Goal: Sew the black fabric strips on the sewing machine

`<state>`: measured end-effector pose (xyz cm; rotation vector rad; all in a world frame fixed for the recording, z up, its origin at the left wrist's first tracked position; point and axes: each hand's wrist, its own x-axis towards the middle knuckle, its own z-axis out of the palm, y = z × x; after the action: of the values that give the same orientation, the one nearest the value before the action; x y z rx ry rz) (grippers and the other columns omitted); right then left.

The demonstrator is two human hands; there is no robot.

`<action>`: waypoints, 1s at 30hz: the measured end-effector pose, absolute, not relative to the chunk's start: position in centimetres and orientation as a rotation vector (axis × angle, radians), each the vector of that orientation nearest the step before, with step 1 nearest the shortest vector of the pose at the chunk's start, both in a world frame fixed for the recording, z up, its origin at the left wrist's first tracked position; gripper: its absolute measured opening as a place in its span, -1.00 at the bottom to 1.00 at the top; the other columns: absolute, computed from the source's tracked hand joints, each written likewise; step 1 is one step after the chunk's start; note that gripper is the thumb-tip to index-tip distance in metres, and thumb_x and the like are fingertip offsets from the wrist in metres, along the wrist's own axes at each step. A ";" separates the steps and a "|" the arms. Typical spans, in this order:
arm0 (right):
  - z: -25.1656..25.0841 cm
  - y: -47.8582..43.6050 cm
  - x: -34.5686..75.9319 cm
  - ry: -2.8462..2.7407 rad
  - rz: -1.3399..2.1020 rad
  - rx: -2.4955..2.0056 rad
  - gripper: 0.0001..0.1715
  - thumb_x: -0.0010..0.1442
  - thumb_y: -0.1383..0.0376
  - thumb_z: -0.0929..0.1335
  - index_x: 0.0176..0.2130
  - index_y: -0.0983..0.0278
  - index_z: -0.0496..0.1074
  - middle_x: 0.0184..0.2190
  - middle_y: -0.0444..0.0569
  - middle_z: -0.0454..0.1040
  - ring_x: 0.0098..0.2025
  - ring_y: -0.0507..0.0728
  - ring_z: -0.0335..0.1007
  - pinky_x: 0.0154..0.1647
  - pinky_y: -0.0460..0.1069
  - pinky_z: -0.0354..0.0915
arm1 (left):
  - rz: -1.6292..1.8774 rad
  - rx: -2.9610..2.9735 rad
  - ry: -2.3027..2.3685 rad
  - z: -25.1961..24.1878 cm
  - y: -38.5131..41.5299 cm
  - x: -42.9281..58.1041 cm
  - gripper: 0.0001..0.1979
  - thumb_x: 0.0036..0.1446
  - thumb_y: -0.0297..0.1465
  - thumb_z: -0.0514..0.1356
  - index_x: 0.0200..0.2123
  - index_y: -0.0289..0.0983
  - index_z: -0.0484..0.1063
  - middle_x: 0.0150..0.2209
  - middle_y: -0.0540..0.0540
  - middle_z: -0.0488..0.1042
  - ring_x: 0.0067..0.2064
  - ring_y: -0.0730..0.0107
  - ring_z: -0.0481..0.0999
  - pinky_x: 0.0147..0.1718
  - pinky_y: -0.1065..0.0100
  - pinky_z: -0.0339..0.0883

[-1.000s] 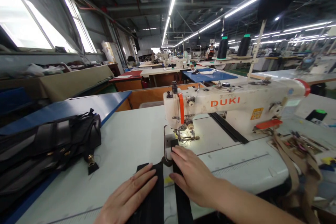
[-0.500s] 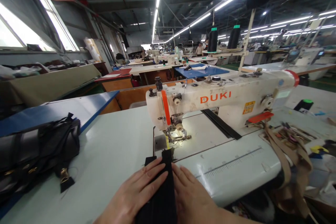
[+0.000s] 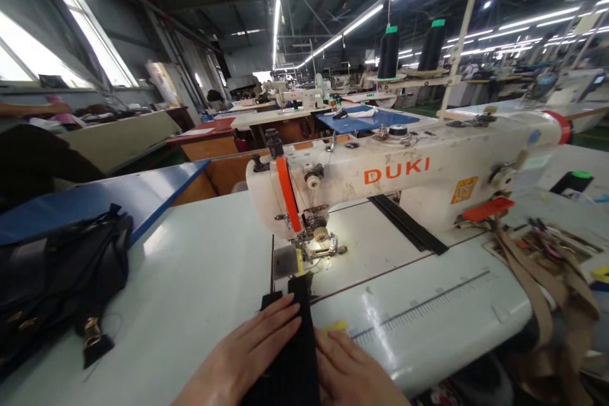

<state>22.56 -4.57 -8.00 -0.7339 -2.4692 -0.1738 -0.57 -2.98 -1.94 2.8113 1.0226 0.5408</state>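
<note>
Black fabric strips [image 3: 304, 342] lie lengthwise on the pale table in front of the sewing machine [image 3: 394, 171]. Across them rests my left hand [image 3: 252, 349], its fingers stretched out flat. My right hand [image 3: 349, 368] lies along the right edge of the fabric with extended fingers; its thumb is hidden. The strips' far ends stop just short of the machine's presser foot [image 3: 326, 250], with a visible gap. A small yellow piece [image 3: 337, 326] shows beyond my right fingertips.
Black strips [image 3: 409, 225] lie under the machine arm. A black bag [image 3: 66, 273] with metal clips is at left. Tan straps [image 3: 533, 292] hang at right, near loose tools. Thread cones [image 3: 389, 54] stand behind. Another person's arm [image 3: 33, 108] shows at far left.
The view has shifted a little, and the machine looks slightly larger. A person's arm and dark clothing have appeared at far left. My hands stay on the black strips; the yellow piece now shows.
</note>
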 end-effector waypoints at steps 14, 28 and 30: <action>-8.3 -5.0 22.9 -2.445 -0.252 -0.664 -0.56 0.37 0.37 0.21 0.21 0.23 0.26 0.15 -0.10 0.41 0.14 0.11 0.32 0.12 -0.10 0.29 | 0.367 2.830 1.049 -1.8 -2.6 -1.2 -0.51 0.37 -0.49 -0.05 0.31 -0.07 0.12 0.31 -0.01 0.22 0.31 0.26 0.20 0.23 0.25 0.14; -7.8 -5.1 23.4 -2.504 -0.122 -0.672 -0.55 0.38 0.37 0.19 0.23 0.27 0.23 0.19 -0.09 0.35 0.21 0.08 0.22 0.20 -0.11 0.20 | 0.389 2.809 1.035 -1.1 -2.6 -0.5 -0.53 0.38 -0.47 -0.08 0.31 -0.08 0.14 0.31 -0.01 0.21 0.31 0.27 0.19 0.22 0.22 0.17; -7.3 -5.2 23.9 -2.533 -0.103 -0.674 -0.56 0.38 0.37 0.20 0.22 0.28 0.23 0.21 -0.08 0.34 0.23 0.08 0.19 0.20 -0.12 0.20 | 0.359 2.827 1.043 -1.2 -2.6 -0.6 -0.53 0.39 -0.47 -0.09 0.32 -0.10 0.12 0.33 -0.02 0.19 0.33 0.27 0.16 0.23 0.22 0.16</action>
<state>23.85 -5.16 -7.34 -0.6742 -2.5335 -0.1032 -0.60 -2.59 -1.16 2.8273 1.0426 0.3588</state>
